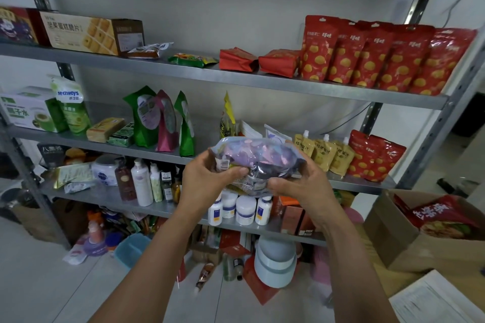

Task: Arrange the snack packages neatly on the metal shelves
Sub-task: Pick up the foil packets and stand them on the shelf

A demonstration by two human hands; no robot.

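Holding a purple snack bag (258, 158) up in front of the rack, the person has both hands on it. The left hand (207, 182) pinches the left end between thumb and fingers, and the right hand (304, 186) curls round the lower right corner. The bag hangs in the air, lying sideways, just in front of the middle shelf (354, 183) and not touching it.

What I'd worry about: that bag looks like shiny, floppy film, so if it gets stood up in the gap it'll probably slump or slide on the smooth metal. The yellow spout pouches (324, 155) to the right lean on each other, and the green pouches (143, 118) to the left are standing tall and narrow. One careless nudge going in and I reckon they go over like dominoes. Two red bags (237, 60) on the shelf above already lie flat beside the neat row of red bags (380, 57), so tipping is clearly a thing here.

The rack is bare grey steel against a white wall. Bottles (141, 183) and white jars (245, 210) fill the lower shelf, loose stuff is piled on the pale floor underneath, and a cardboard box (393, 233) with more red packs sits near right.
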